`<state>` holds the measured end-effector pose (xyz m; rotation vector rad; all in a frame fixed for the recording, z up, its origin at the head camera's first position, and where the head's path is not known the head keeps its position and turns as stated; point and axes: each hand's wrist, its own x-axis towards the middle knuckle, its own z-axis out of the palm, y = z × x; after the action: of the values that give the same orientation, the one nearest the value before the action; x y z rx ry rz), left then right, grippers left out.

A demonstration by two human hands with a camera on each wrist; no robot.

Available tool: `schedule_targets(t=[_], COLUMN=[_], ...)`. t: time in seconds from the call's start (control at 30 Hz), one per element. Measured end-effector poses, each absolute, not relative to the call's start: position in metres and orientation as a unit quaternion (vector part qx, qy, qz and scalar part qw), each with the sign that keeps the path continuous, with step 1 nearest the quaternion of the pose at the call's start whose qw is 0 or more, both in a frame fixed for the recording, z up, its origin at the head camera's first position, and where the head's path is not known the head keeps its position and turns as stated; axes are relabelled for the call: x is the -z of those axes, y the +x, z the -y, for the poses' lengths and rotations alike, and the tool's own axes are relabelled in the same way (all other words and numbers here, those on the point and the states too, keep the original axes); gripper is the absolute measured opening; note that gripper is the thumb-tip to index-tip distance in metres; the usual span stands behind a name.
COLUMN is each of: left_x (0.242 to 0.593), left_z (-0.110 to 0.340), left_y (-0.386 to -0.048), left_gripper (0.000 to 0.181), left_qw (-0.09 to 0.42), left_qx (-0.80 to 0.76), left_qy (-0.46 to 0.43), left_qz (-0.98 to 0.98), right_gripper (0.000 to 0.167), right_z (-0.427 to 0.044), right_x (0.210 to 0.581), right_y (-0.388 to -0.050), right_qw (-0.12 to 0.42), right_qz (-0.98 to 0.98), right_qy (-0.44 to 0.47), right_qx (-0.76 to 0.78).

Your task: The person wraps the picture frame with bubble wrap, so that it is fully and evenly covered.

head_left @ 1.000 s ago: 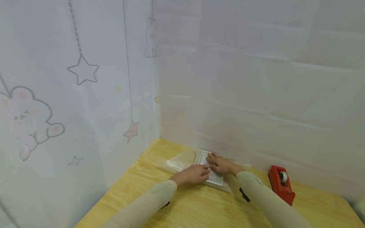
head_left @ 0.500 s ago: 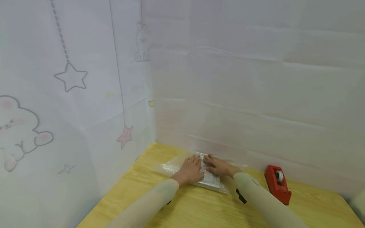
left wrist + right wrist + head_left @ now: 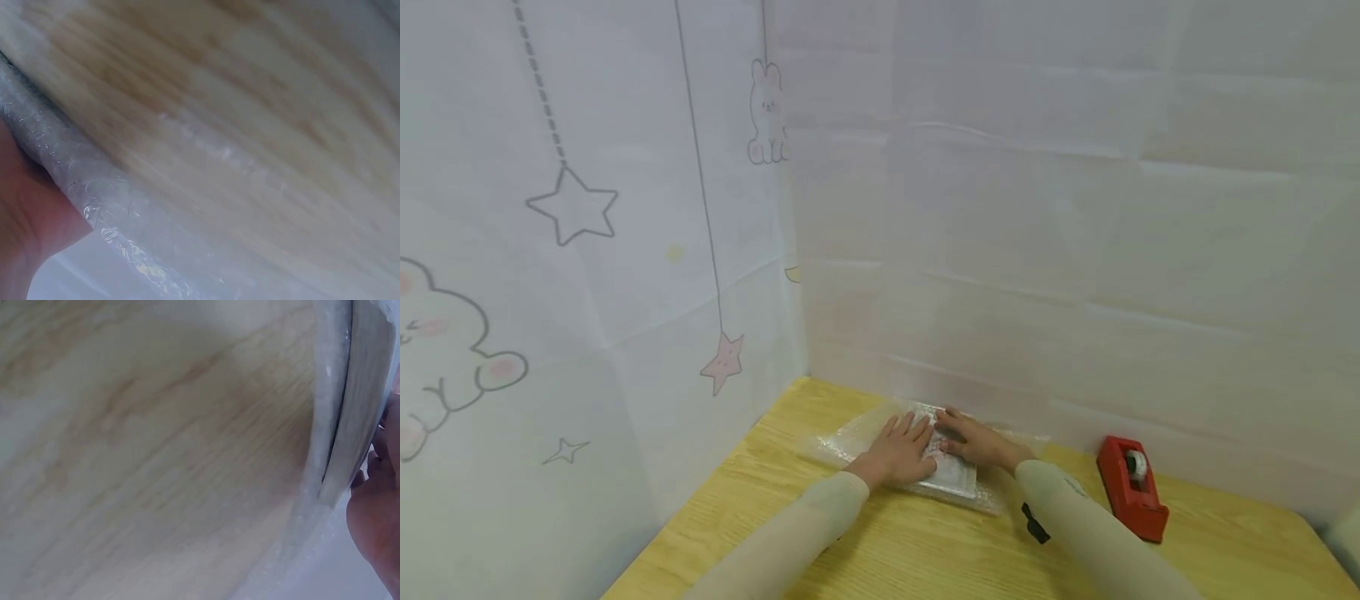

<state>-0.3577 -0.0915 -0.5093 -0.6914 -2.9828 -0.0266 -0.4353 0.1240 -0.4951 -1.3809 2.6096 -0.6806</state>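
Note:
A flat, rectangular, pale-edged object like a picture frame lies on the table, with clear bubble wrap under and around it. My left hand rests palm down on its left part, over the wrap, fingers spread and pointing away from me. On the upper right part my right hand presses with slightly bent fingers. The left wrist view shows the bubble wrap beside the hand. In the right wrist view, the object's straight side edge stands between wrap and hand. The covered front is hard to make out.
A red tape dispenser with a roll of tape stands right of my right forearm. The yellow wood-grain table meets a plain pale sheet behind and a cartoon-printed sheet at left.
My left hand has turned from pointing right to lying flat with spread fingers on the object's left part. The right hand stays nearly in place. The head view has shifted slightly.

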Motion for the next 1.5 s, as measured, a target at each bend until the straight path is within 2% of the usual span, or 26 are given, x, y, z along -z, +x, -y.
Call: schedule_targets(t=[0.23,0.5,0.7,0.9,1.23,1.43,1.5], left_x=[0.515,0.518,0.516,0.516,0.513,0.52,0.519], left_z=[0.086,0.09,0.09,0.09,0.097,0.094,0.094], left_y=[-0.362,-0.361,-0.358,-0.359,-0.361,-0.362,-0.362], left_gripper=[0.072,0.071,0.07,0.07,0.071,0.071,0.071], left_qw=[0.042,0.025,0.026,0.021,0.022,0.015,0.013], left_qx=[0.01,0.007,0.022,0.038,0.062,0.082,0.087], left_qy=[-0.226,-0.211,-0.211,-0.216,-0.221,-0.215,-0.214], left_qz=[0.973,0.977,0.977,0.976,0.973,0.973,0.973], right_gripper=[0.059,0.048,0.047,0.037,0.034,0.044,0.049], right_z=[-0.128,-0.121,-0.131,-0.159,-0.208,-0.229,-0.232], right_x=[0.495,0.502,0.498,0.488,0.484,0.49,0.49], right_y=[-0.429,-0.427,-0.415,-0.397,-0.384,-0.377,-0.376], right_qw=[0.028,0.021,0.025,-0.04,-0.133,-0.116,-0.089], right_qz=[-0.866,-0.872,-0.875,-0.883,-0.9,-0.897,-0.889], right_qy=[-0.451,-0.447,-0.422,-0.365,-0.255,-0.127,-0.089], right_qx=[0.217,0.198,0.237,0.294,0.328,0.407,0.44])
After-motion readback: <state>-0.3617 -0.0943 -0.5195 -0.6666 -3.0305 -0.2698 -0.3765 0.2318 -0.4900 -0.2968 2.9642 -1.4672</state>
